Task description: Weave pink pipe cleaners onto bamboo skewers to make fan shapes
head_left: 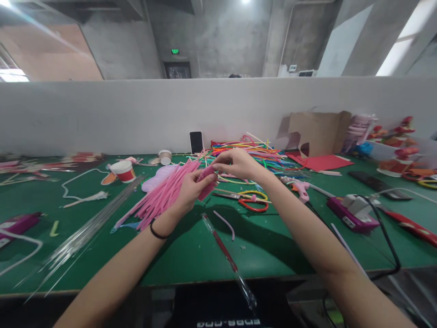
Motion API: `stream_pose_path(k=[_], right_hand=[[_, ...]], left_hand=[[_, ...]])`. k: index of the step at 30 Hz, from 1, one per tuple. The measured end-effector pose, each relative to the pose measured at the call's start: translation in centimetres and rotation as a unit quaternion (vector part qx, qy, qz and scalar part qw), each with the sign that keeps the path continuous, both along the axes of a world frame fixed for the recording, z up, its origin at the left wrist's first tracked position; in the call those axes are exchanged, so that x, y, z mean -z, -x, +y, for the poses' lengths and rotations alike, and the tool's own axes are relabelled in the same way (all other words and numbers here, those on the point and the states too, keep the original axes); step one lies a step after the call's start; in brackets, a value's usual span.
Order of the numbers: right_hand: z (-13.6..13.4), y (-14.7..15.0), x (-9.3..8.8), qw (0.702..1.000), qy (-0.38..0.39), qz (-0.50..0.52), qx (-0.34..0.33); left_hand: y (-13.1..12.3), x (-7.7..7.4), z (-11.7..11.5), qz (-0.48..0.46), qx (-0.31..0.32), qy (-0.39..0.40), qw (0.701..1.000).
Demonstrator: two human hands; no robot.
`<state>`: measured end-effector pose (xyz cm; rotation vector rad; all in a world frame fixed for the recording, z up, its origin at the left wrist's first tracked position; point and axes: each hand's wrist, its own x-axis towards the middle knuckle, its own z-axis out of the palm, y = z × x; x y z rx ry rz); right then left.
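Left hand (191,189) grips pink fuzzy pipe-cleaner coil (207,180); right hand (235,165), at its 1 o'clock, pinches coil tip, above green tabletop (273,246).

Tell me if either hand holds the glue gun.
No: the glue gun lies on the table; left hand and right hand hold a pink pipe cleaner.

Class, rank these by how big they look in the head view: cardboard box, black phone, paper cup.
Cardboard box
Paper cup
Black phone
The cup is nearer the camera, so the last two are unsure.
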<state>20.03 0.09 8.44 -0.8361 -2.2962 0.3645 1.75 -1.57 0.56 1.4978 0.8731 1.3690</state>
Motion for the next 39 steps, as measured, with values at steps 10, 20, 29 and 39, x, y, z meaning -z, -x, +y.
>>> stream_pose_path(k=[10, 20, 29, 39], right_hand=[[0.0, 0.3, 0.1, 0.999, -0.046, -0.012, 0.026], [-1.8, -1.5, -1.8, 0.91, -0.293, 0.185, 0.229], [-3.2, 5.4, 4.0, 0.929, -0.352, -0.113, -0.011], [-2.1, -5.3, 5.7, 0.968, -0.142, -0.056, 0.199]], left_hand=[[0.3, 0.5, 0.6, 0.019, 0.007, -0.033, 0.999], [0.8, -1.8, 0.6, -0.215, -0.019, 0.174, 0.961], [2.9, -4.1, 0.7, -0.287, 0.123, 0.207, 0.927], [4.7, -1.3, 4.2, -0.371, 0.032, 0.172, 0.912]])
